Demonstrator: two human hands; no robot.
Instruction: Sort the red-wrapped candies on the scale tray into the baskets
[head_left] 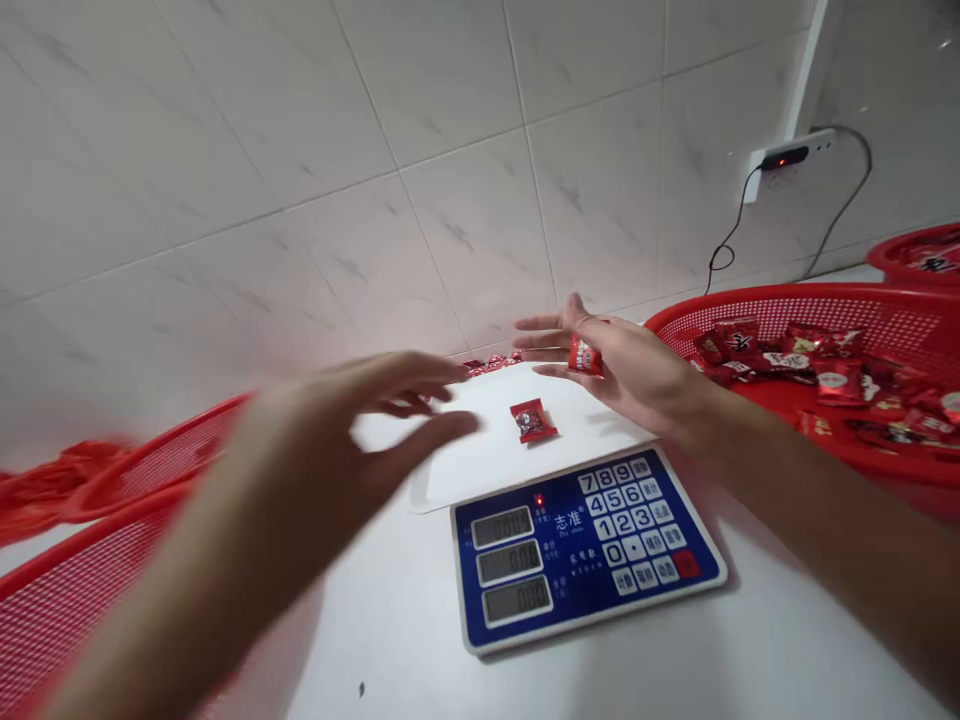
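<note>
My left hand (375, 420) is blurred and hovers over the left side of the white weighing tray (465, 460); its thumb is apart from its fingers and nothing shows in it. Over the tray's right side is my right hand (615, 360), fingers stretched out, with a small red wrapped packet (585, 356) resting against its palm. Another red packet (533, 421) lies on the tray between the hands. Below the tray is the scale's blue panel (589, 545), with keys at right and three displays at left; the last two read 0.00.
A red basket (750, 295) at right contains several red packets (840, 370), with another basket (892, 250) behind it. Red mesh baskets (82, 600) stand at left, near a crumpled red bag (60, 480). More packets (491, 364) lie behind the tray. A power strip (787, 158) is on the tiled wall.
</note>
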